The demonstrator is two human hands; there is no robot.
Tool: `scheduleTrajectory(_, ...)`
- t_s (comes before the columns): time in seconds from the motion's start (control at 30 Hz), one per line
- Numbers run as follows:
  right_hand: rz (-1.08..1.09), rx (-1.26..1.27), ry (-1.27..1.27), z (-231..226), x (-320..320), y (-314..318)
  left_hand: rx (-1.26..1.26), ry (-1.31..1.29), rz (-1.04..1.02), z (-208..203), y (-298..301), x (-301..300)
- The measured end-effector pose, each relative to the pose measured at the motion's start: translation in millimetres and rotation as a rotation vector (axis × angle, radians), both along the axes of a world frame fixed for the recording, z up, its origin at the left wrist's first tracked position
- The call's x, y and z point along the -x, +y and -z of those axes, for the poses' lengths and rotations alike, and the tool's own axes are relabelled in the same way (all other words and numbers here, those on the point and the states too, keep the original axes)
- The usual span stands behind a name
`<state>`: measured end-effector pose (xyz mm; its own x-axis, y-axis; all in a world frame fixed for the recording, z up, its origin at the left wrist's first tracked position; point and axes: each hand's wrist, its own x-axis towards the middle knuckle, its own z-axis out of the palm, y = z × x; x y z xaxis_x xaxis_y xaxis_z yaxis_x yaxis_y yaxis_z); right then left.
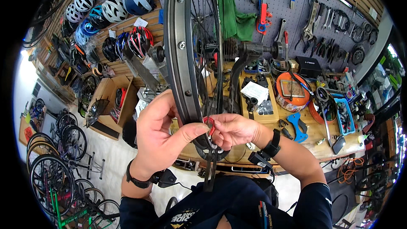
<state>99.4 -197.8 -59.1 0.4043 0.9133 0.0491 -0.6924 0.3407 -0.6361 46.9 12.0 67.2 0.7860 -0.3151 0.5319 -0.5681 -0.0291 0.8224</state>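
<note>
A bare bicycle wheel rim (178, 29) stands upright in front of me, with its thin spokes running to a hub that carries a cassette (230, 48). A dark truing stand (241, 63) holds the wheel. My left hand (159, 133) is closed round the lower rim, its thumb in front and its fingers partly hidden behind. Just right of the rim, my right hand (233, 129) pinches a small red spoke wrench (211, 124) close by the spokes. The left thumb tip lies beside the wrench. Below both hands, a slotted metal arm (210, 169) of the stand points toward me.
Behind the wheel runs a wooden workbench (271, 146) with an orange round container (292, 85), a blue tool (299, 127) and a blue parts tray (345, 116). Tools and a green cloth (235, 15) hang on the pegboard. A cardboard box (113, 106) stands left.
</note>
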Motion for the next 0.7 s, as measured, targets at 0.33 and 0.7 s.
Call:
scheduleTrajectory(0.33, 0.028, 0.215, -0.154, -4.3, -1.6, 3.0, -0.106, 0.008, -0.004, 5.6, 6.2, 0.9)
scheduleTrajectory(0.7, 0.534, 1.014, -0.917, -8.6, -2.4, 24.3, -0.294, -0.144, -0.108, 35.5, 10.8, 13.5)
